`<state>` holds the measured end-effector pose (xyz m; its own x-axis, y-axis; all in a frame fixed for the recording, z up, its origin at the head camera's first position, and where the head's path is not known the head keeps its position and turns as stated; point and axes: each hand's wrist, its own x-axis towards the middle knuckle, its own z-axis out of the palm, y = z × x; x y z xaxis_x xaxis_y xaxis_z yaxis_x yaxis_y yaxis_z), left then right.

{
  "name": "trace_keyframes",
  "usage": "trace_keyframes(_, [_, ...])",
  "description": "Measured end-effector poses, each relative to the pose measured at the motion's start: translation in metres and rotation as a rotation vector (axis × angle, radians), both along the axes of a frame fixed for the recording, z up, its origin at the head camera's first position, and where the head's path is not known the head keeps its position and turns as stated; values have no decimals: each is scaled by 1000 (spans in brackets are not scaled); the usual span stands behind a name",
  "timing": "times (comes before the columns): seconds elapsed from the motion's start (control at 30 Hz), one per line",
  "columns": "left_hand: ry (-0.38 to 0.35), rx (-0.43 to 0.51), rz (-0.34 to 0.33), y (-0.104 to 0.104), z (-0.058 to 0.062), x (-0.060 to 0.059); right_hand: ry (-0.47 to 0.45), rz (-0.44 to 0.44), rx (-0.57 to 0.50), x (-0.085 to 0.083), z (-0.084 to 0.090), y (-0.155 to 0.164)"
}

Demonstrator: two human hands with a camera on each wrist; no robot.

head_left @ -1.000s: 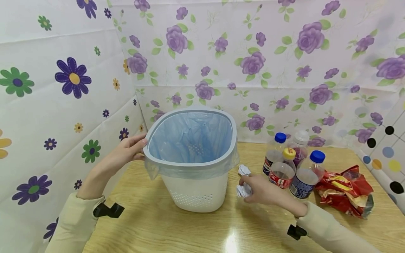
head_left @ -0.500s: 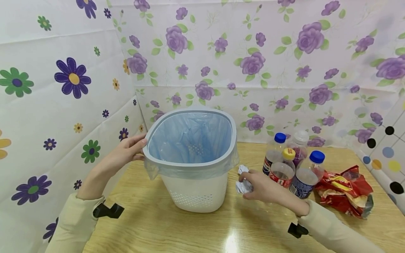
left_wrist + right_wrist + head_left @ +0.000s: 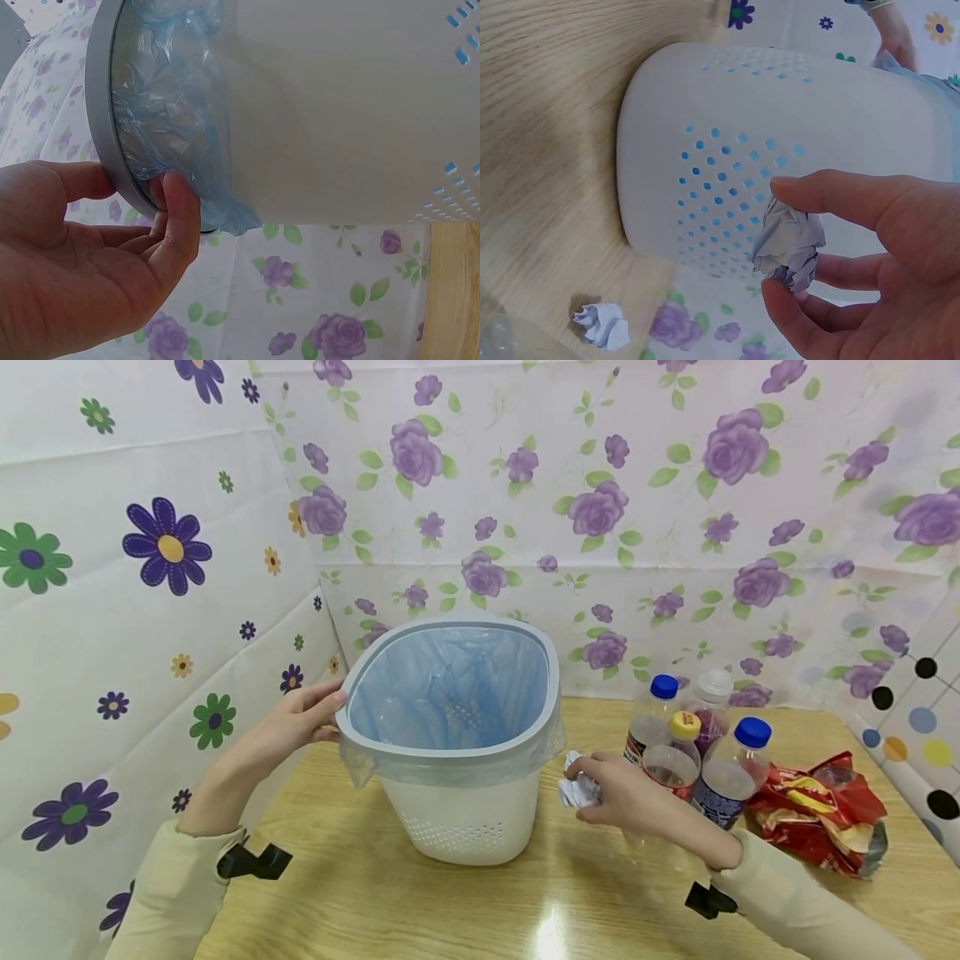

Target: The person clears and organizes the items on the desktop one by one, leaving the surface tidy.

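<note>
A white trash bin [image 3: 465,827] with a grey rim [image 3: 450,751] stands on the table, lined with a thin blue plastic bag [image 3: 450,693]. My left hand [image 3: 307,714] grips the rim at its left side; in the left wrist view the thumb lies outside and the fingers curl under the rim against the bag. To the right of the bin, my right hand [image 3: 622,793] pinches a crumpled paper ball [image 3: 789,244] between thumb and fingers. A second paper ball [image 3: 604,326] lies on the table close by, partly hidden in the head view.
Several plastic bottles [image 3: 723,781] with blue, yellow and clear caps stand right of my right hand. Beyond them lies a crumpled red snack bag [image 3: 821,814]. Flower-printed sheets [image 3: 525,527] hang behind and to the left of the wooden table [image 3: 360,893].
My right hand has risen slightly and drawn a little to the right, with the paper ball in its fingers. The left hand keeps its hold on the rim.
</note>
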<state>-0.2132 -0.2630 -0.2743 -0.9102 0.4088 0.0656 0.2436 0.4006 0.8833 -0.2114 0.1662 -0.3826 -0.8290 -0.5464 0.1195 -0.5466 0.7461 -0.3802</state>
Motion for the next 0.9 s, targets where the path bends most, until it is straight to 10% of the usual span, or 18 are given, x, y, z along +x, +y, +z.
trace_keyframes(0.9, [24, 4, -23, -1, -1, 0, 138, -19, -68, 11, 25, 6])
